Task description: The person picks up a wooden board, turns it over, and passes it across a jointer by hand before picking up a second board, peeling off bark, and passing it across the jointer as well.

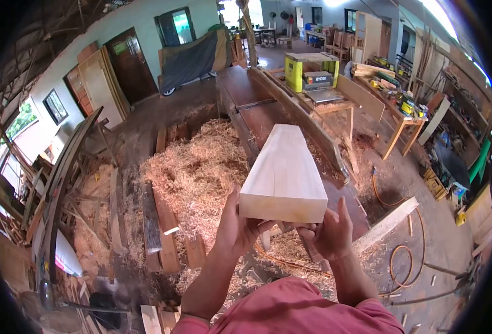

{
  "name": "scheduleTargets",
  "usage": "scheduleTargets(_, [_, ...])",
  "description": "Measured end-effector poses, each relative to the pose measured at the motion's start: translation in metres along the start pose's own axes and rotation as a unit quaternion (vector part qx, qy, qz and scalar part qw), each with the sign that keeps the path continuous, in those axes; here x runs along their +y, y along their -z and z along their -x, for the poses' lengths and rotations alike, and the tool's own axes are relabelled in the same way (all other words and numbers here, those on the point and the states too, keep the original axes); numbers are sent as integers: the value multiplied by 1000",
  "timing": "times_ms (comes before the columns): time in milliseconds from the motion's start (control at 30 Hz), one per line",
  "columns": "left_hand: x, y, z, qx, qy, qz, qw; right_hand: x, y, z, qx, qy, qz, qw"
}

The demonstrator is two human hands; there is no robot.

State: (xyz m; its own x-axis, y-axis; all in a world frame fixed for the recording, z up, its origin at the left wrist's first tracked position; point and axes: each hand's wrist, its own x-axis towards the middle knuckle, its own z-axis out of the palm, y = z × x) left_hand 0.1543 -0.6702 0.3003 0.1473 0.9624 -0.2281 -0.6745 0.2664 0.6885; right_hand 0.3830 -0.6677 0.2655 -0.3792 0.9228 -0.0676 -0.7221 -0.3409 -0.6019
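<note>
A thick, pale wooden plank (284,161) extends away from me, its smooth top face and square near end in full view. My left hand (239,225) cups the near left corner, with its fingers curled underneath. At the near right corner my right hand (333,231) supports the plank from below, its thumb raised beside the edge. The fingertips of both hands are partly hidden under the wood. Beyond the near end, the plank overlaps a long brown bench (260,119) in this view.
A green-yellow thickness planer (311,75) stands on a wooden stand ahead to the right. Wood shavings (201,167) are heaped on the left, near dark boards (150,220). An orange hose (402,266) coils on the floor at right, by a leaning pale board (388,222).
</note>
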Motion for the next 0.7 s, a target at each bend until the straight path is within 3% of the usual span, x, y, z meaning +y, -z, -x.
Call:
scheduleTargets(67, [-4, -3, -6, 10, -4, 9, 1000, -5, 5, -5, 0, -2, 8, 1000])
scheduleTargets(167, [-14, -2, -16, 28, 0, 33, 999, -8, 48, -21, -117, -26, -78, 990])
scheduleTargets(300, [-31, -1, -26, 29, 2, 26, 999, -17, 46, -23, -28, -28, 39, 998])
scheduleTargets(433, [-62, 13, -33, 41, 19, 62, 997, -12, 76, -25, 44, -42, 70, 996])
scheduleTargets(500, [-101, 36, -35, 67, 33, 92, 993, -2, 88, -21, 107, -61, 73, 990])
scheduleTargets(533, [-125, 50, -34, 82, 32, 106, 990, 10, 141, -23, 63, -90, 88, 990])
scheduleTargets(600, [-199, 71, -23, 94, -70, 162, 980, 37, 132, -16, 104, -103, 132, 980])
scheduleTargets(700, [-272, 124, -40, 260, -6, 137, 956, 96, 177, -4, 131, -155, 130, 971])
